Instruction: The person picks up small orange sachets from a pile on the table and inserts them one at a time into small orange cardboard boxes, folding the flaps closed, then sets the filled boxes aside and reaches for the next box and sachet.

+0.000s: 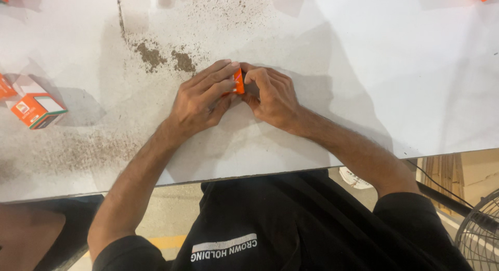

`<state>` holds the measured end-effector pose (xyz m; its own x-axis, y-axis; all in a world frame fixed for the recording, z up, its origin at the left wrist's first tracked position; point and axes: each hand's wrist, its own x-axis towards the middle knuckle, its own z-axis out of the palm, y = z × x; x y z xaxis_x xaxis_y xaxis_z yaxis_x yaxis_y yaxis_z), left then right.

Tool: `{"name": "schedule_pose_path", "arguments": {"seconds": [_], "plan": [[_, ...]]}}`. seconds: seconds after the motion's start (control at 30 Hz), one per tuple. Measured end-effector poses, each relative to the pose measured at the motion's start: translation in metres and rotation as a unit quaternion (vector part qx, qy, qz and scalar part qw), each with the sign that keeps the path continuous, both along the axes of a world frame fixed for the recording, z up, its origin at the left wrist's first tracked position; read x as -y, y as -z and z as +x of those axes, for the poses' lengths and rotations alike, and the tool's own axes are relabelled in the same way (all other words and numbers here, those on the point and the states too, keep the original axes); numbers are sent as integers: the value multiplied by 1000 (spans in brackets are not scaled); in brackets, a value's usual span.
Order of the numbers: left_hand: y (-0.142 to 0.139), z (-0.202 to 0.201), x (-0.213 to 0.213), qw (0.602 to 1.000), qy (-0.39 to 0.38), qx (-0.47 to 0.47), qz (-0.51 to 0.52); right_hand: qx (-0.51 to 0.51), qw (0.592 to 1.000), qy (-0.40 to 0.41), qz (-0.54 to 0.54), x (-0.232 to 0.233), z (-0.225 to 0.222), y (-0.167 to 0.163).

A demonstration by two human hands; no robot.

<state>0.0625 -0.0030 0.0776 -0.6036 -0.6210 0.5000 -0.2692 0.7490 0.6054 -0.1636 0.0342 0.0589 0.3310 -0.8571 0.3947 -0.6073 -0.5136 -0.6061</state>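
My left hand [200, 100] and right hand [271, 96] are pressed together at the middle of the white table [395, 68], both clamped on a small orange box [238, 82] (mostly hidden under my fingers). At nine o'clock from my hands, well apart, an open orange-and-white carton [36, 107] stands near the table's edge. Dark gritty stains [161, 58] lie at eleven o'clock, close by. A fan [481, 234] shows at four o'clock, below the table.

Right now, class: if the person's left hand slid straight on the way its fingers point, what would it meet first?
The left hand points up and right, and its fingertips already touch the small orange box. Just beyond sits the right hand, gripping the same box.
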Motion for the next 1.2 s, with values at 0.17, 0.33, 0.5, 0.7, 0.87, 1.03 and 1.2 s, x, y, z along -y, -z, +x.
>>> {"name": "schedule_pose_path", "arguments": {"seconds": [0.17, 0.33, 0.5, 0.7, 0.87, 1.03, 1.2], "plan": [[19, 3, -1, 999, -21, -3, -30, -5, 1000, -8, -6, 0, 3, -4], [23, 2, -3, 997, -5, 18, -73, -1, 1000, -10, -5, 3, 2, -2], [23, 1, -7, 984, -18, 127, -125, -26, 999, -27, -32, 4, -7, 3], [47, 53, 81, 949, -267, 65, -151, -63, 971, 165, -159, 36, -32, 3], [48, 77, 155, 895, -393, 126, -167, -37, 988, 32, -145, 37, -12, 16], [2, 22, 89, 958, -274, 78, 45, -13, 991, -22, -128, 37, -1, 5], [-36, 24, 70, 986, -81, 1, 147, 31, 993, -26, 107, 45, -5, -14]]}}
